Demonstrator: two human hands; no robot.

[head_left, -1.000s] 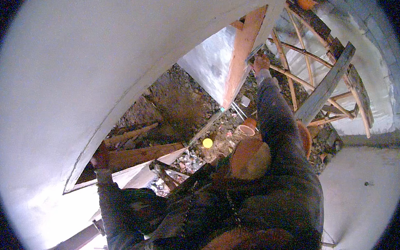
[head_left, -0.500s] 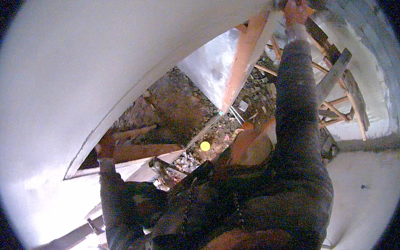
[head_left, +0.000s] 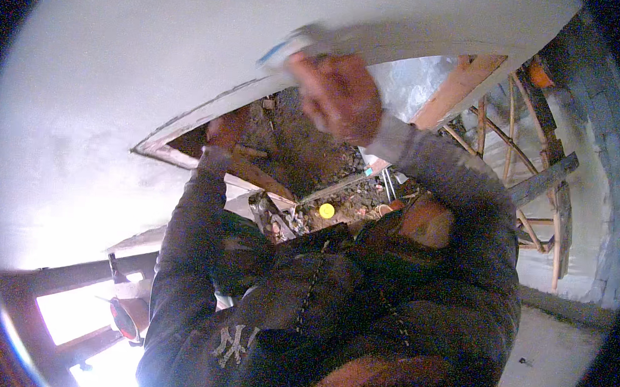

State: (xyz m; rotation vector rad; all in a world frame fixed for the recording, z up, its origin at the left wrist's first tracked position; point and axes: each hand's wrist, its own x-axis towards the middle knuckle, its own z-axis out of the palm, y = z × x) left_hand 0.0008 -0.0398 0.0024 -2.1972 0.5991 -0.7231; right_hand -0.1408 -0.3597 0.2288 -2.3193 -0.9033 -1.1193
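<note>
My right hand (head_left: 343, 97) is raised in front of the white plastered surface (head_left: 120, 71), fingers closed. From it juts a flat, pale tool with a blue edge (head_left: 282, 50), lying close to or against the plaster just above the opening; motion smears it, so its exact kind is unclear. My left hand (head_left: 223, 129) is in shadow at the near-left corner of the opening, beside a wooden plank (head_left: 262, 177). Its fingers are too dark to make out. Both forearms are in dark grey sleeves.
Through the opening, rubble-strewn ground (head_left: 351, 203) shows far below, with a round yellow thing (head_left: 326, 210). A wooden beam (head_left: 462, 93) borders the opening. Rough poles and boards (head_left: 546, 178) stand at right. A bucket (head_left: 129, 317) is near bright windows at lower left.
My right hand has swept from the far upper right to the middle, along the plaster edge. The view has shifted, bringing the windows and bucket in. My left hand stays by the opening's corner.
</note>
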